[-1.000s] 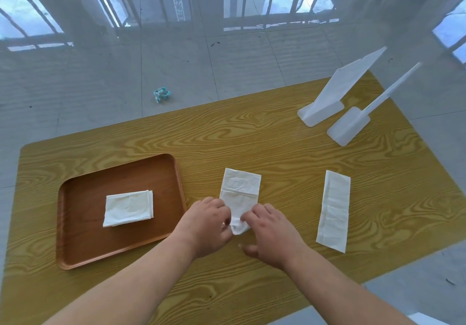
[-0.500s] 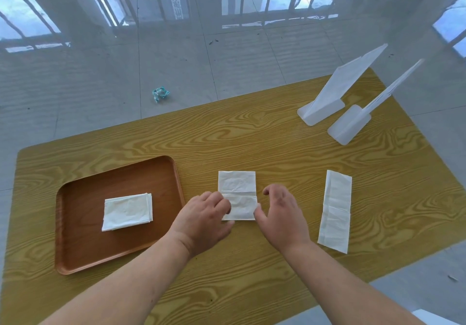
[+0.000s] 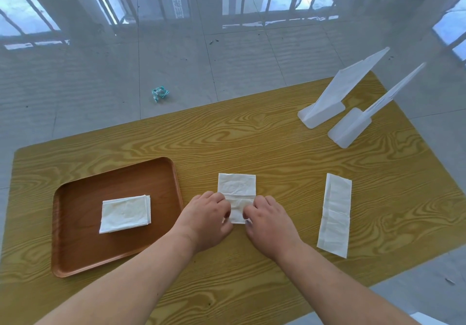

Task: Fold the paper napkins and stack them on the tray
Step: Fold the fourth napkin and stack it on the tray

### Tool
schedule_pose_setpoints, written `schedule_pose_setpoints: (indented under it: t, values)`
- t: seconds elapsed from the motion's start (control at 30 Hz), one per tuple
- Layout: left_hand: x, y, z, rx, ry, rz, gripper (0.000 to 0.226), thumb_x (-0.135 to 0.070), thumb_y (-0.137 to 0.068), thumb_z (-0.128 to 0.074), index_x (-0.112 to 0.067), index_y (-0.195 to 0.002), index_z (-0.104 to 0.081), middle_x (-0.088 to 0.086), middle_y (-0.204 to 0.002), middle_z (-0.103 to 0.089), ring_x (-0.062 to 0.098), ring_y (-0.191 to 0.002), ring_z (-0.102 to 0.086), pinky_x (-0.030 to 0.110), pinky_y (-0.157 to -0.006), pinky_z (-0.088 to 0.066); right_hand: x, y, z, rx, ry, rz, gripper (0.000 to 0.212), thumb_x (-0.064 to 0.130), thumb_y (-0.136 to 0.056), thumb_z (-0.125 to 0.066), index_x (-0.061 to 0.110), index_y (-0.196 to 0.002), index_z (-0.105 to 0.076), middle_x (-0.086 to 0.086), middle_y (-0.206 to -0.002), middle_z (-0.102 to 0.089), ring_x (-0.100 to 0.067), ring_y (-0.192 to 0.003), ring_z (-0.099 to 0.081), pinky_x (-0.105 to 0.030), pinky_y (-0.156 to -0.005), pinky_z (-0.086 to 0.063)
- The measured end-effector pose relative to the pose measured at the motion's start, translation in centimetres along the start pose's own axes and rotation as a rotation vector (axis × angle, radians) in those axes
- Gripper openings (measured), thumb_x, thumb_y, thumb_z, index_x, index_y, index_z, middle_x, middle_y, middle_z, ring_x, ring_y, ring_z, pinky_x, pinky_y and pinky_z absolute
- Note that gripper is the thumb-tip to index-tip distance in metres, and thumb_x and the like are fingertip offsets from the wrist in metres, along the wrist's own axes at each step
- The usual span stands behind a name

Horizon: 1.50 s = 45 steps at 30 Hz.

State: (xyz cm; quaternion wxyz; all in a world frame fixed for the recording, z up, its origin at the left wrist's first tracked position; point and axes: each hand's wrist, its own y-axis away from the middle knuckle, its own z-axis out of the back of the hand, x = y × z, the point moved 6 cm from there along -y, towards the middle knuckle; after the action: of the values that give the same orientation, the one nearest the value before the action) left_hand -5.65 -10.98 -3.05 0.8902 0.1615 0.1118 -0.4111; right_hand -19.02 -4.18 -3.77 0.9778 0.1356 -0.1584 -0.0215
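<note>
On the wood-grain worktop [image 3: 277, 148], both hands work 1 white napkin [image 3: 236, 186] lying near the middle, toward the near edge. The left hand [image 3: 205, 220] pinches the napkin's near left side, its grip pressed together on the paper. The right hand [image 3: 271, 224] pinches the near right side in the same way, fingertips curled onto the paper. A crease runs across the napkin just beyond the fingers, and its far half lies flat on the worktop.

Toward the left edge sits a brown tray [image 3: 75, 254], with 1 folded napkin [image 3: 124, 213] lying flat in its middle. Toward the right edge, apart from the hands, lies a long napkin strip [image 3: 335, 213], unfolded lengthwise and touching nothing else. At the far right corner stand 2 white plastic stands [image 3: 325, 113], side by side. On the floor beyond the far edge lies a small crumpled blue-green wrapper [image 3: 160, 93].
</note>
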Motion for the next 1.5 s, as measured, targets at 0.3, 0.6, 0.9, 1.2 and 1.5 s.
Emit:
schedule_pose_setpoints:
  t: [0.3,0.6,0.9,1.2,1.5]
  values:
    - [0.6,0.2,-1.3,0.145,-0.231,-0.082,0.043,-0.049,-0.095,-0.049,-0.023,-0.129,-0.054,-0.001,-0.132,-0.053,0.022,-0.115,-0.051,0.040,-0.097,-0.045,0.2,-0.8,0.6,0.091,0.006,0.093,0.032,0.038,-0.091,-0.056,0.025,-0.120,-0.060,0.004,-0.117,-0.058,-0.019,-0.111,-0.049,-0.036,-0.099,-0.046]
    - [0.0,-0.4,-1.1,0.061,-0.210,-0.014,0.025,-0.037,-0.096,-0.043,-0.023,-0.103,-0.062,-0.003,-0.110,-0.061,0.021,-0.100,-0.053,0.036,-0.087,-0.045,0.6,-0.6,0.0,0.047,0.058,0.080,0.016,0.026,-0.091,-0.054,0.021,-0.105,-0.060,0.000,-0.108,-0.056,-0.023,-0.103,-0.049,-0.038,-0.091,-0.047]
    - [1.0,0.7,-1.8,0.181,-0.193,-0.043,0.057,-0.064,-0.084,-0.055,-0.029,-0.129,-0.053,-0.006,-0.131,-0.049,0.019,-0.115,-0.048,0.038,-0.097,-0.044,0.2,0.4,-0.1,0.045,-0.020,0.088,0.023,0.032,-0.091,-0.055,0.025,-0.113,-0.061,0.004,-0.111,-0.059,-0.019,-0.107,-0.051,-0.036,-0.096,-0.047]
    - [-0.5,1.0,-1.5,0.081,-0.224,-0.040,0.018,-0.032,-0.093,-0.048,-0.022,-0.096,-0.062,-0.003,-0.100,-0.062,0.022,-0.095,-0.054,0.038,-0.083,-0.046,0.9,1.6,-0.8,0.055,0.038,0.092,0.032,0.045,-0.087,-0.057,0.025,-0.111,-0.056,0.004,-0.109,-0.056,-0.020,-0.104,-0.048,-0.037,-0.094,-0.046]
    - [1.0,1.6,1.3,-0.042,0.116,0.167,0.030,-0.052,-0.087,-0.045,-0.029,-0.104,-0.053,-0.010,-0.093,-0.066,0.017,-0.087,-0.060,0.038,-0.079,-0.050,-0.6,1.0,1.0,-0.001,-0.311,-0.165,0.017,0.027,-0.094,-0.050,0.024,-0.106,-0.062,0.006,-0.099,-0.064,-0.017,-0.096,-0.057,-0.034,-0.079,-0.047]
